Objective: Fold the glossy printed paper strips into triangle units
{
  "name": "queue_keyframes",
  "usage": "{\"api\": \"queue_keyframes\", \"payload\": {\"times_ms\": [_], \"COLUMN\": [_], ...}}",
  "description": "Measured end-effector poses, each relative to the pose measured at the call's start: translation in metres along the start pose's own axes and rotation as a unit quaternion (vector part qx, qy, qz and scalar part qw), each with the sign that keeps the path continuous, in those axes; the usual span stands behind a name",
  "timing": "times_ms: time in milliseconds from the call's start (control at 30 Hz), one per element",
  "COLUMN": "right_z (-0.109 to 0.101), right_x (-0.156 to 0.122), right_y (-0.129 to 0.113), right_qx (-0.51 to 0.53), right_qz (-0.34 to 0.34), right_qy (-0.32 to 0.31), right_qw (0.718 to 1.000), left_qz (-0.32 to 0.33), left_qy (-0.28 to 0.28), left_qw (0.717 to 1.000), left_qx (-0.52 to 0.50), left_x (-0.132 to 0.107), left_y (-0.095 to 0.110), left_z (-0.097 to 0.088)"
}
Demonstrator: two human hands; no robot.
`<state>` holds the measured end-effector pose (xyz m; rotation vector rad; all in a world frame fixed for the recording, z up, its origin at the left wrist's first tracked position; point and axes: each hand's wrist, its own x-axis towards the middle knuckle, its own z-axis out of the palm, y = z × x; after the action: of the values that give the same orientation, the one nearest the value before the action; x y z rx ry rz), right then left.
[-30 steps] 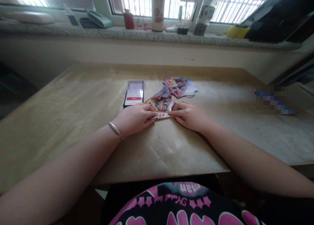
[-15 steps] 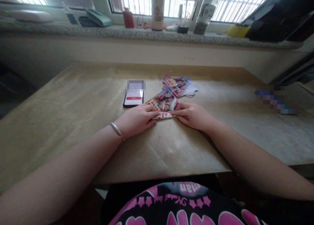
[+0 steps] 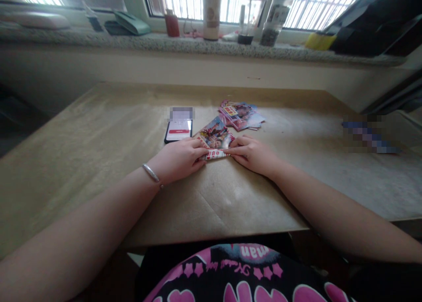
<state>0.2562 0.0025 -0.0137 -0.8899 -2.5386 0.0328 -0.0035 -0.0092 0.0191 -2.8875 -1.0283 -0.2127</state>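
Observation:
A colourful printed paper [image 3: 216, 139] lies on the brown paper-covered table [image 3: 99, 135], its near edge folded over into a white and red strip. My left hand [image 3: 180, 159], with a silver bangle on the wrist, presses that fold from the left with curled fingers. From the right, my right hand [image 3: 252, 154] pinches the same fold with its fingertips. The two hands almost meet at the middle of the strip.
A phone [image 3: 178, 130] with a lit screen lies just left of the paper. A small pile of similar printed sheets [image 3: 240, 114] sits behind it. A blurred blue thing [image 3: 369, 137] lies far right. Bottles and jars [image 3: 212, 12] stand on the stone window sill.
Both hands have stayed on the folded edge, shifting only slightly along it. The view has moved a little.

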Motion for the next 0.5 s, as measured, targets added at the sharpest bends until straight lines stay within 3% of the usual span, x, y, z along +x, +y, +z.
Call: {"api": "queue_keyframes", "payload": {"times_ms": [500], "right_z": [-0.0024], "right_x": [0.0009], "right_y": [-0.0039], "right_qx": [-0.006], "right_qz": [0.022], "right_qy": [-0.002], "right_qw": [1.000], "left_qz": [-0.014], "left_qy": [0.000], "left_qw": [0.999], "left_qx": [0.038], "left_x": [0.0008], "left_y": [0.0053], "left_z": [-0.0001]}}
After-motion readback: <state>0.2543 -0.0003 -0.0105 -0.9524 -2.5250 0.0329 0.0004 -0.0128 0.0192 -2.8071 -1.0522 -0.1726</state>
